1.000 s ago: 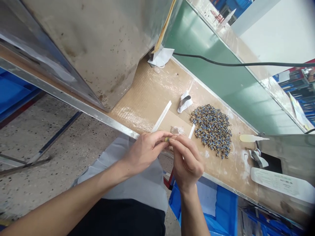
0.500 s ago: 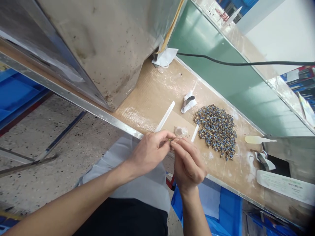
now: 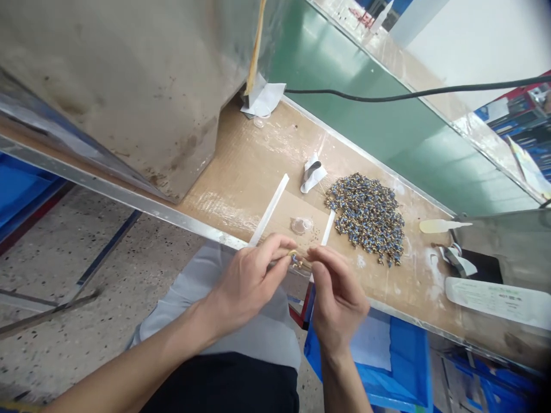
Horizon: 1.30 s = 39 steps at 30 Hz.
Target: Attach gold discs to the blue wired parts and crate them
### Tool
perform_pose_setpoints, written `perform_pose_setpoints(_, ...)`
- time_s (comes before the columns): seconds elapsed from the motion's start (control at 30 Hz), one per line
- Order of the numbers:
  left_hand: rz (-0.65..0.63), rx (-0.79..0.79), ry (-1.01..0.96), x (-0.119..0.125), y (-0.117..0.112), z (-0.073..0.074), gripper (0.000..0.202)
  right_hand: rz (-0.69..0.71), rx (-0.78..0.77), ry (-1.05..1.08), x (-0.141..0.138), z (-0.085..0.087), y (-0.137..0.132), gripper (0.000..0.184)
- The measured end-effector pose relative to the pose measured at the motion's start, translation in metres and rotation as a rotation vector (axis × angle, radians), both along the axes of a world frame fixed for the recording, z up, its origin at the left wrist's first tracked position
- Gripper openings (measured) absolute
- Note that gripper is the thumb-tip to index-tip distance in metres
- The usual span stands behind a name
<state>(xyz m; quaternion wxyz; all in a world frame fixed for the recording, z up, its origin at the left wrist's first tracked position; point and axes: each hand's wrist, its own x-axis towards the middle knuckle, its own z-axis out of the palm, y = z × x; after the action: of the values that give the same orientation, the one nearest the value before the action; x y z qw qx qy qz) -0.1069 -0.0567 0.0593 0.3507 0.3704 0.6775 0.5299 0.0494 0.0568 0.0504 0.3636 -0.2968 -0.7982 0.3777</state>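
Observation:
My left hand (image 3: 253,272) pinches a small gold-and-blue metal part (image 3: 295,259) between thumb and forefinger, near the bench's front edge. To its right, my right hand (image 3: 338,292) is a short way off, its fingers loosely curled and thumb apart, with nothing visible between them. Just beyond both hands lies a small clear plastic dish (image 3: 301,225), with tiny specks beside it on the bench. Further right is a wide heap of small gold-and-blue parts (image 3: 365,215), similar in colour to the held one.
White strips (image 3: 269,210) mark the brown bench top (image 3: 241,172). Behind the dish lies a crumpled white paper (image 3: 313,173). A large metal housing (image 3: 129,86) stands left. A yellowish squeeze bottle (image 3: 439,226) lies right, and a blue bin (image 3: 404,355) sits below the bench.
My hands have parted: the right moved away to the right, and the gold-and-blue part now shows in my left fingers. The whole view has shifted slightly.

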Motion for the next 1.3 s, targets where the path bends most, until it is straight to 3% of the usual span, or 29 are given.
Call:
perform_pose_setpoints(0.13, -0.074, 0.001, 0.045, 0.01, -0.003, 0.009, 0.012, 0.073, -0.206, 0.011, 0.012, 0.008, 0.002, 0.013)
perform_pose_setpoints(0.3, -0.095, 0.066, 0.16, 0.023, -0.001, 0.014, 0.012, 0.144, -0.22, 0.064, 0.028, 0.01, 0.006, 0.017)
perform_pose_setpoints(0.6, -0.189, 0.041, 0.465, 0.047, 0.011, 0.024, 0.013, 0.118, -0.275, 0.139, 0.059, 0.007, 0.009, 0.017)
perform_pose_setpoints(0.7, -0.228, -0.049, 0.368, 0.054, 0.014, 0.023, 0.013, 0.074, -0.276, 0.178, 0.071, 0.003, 0.006, 0.015)
perform_pose_setpoints(0.9, -0.332, -0.247, -0.104, 0.072, 0.04, 0.006, 0.031, -0.008, -0.165, 0.158, 0.108, -0.014, -0.008, 0.015)
perform_pose_setpoints(1.0, -0.462, -0.309, -0.217, 0.088, 0.053, -0.005, 0.041, -0.114, -0.18, 0.178, 0.132, -0.025, -0.013, 0.011)
perform_pose_setpoints(1.1, -0.497, -0.355, -0.236, 0.096, 0.056, -0.017, 0.052, -0.409, -0.33, 0.066, 0.173, -0.045, 0.006, 0.014)
perform_pose_setpoints(1.17, -0.476, -0.362, -0.221, 0.094, 0.053, -0.025, 0.057, -0.65, -0.448, -0.047, 0.209, -0.067, 0.037, 0.024)
perform_pose_setpoints(1.23, -0.463, -0.377, -0.188, 0.089, 0.047, -0.03, 0.06, -0.754, -0.517, -0.132, 0.246, -0.091, 0.075, 0.035)
perform_pose_setpoints(1.3, -0.479, -0.409, -0.149, 0.081, 0.041, -0.032, 0.061, -0.811, -0.578, -0.247, 0.276, -0.115, 0.114, 0.034)
